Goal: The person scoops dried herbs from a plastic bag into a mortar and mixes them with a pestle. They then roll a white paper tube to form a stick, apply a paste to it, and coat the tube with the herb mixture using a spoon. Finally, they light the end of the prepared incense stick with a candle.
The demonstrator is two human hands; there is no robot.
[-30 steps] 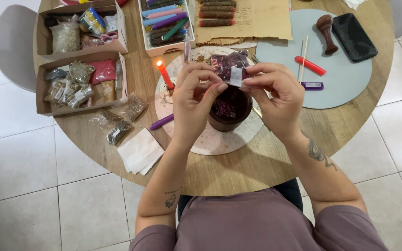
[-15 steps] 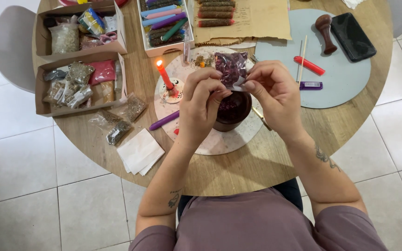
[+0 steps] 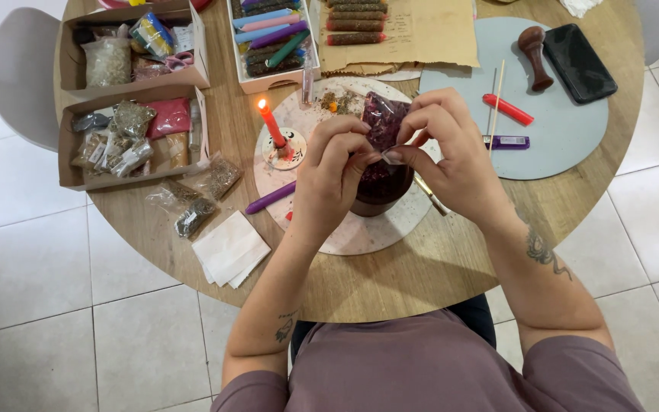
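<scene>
Two hands meet over the middle of a round wooden table (image 3: pixel 421 267), both pinching one small clear bag of dark purple-red petals (image 3: pixel 381 122). The left hand (image 3: pixel 333 179) clenches the bag's lower edge between thumb and fingertips; the right hand (image 3: pixel 451 156) grasps that edge from the other side, so the bag stands up beyond the knuckles.

Right of the grip lies a pale blue round mat (image 3: pixel 566 130), bearing a black phone (image 3: pixel 580 62), a wooden stamp (image 3: pixel 534 47), a red stick (image 3: pixel 508 109), a thin wooden skewer (image 3: pixel 496 99) and a purple stick (image 3: pixel 506 142). Directly beneath the grip sits a round white plate (image 3: pixel 345 229), and on it a dark bowl (image 3: pixel 379 191) just under the fingers, mostly covered by them.

Left of the grip, well apart, stand two open cardboard boxes (image 3: pixel 70 164) filled with small packets. Beyond the grip is a white box of coloured candles (image 3: pixel 272 38) and a brown paper sheet (image 3: pixel 421 38) with dark rolled sticks.

Near the left hand, a lit red candle (image 3: pixel 271 123) burns in its holder on the plate, close to the knuckles. A purple candle (image 3: pixel 270 198) lies just left of the wrist. Farther left rest loose herb packets (image 3: pixel 192 206) and folded white napkins (image 3: pixel 230 248).
</scene>
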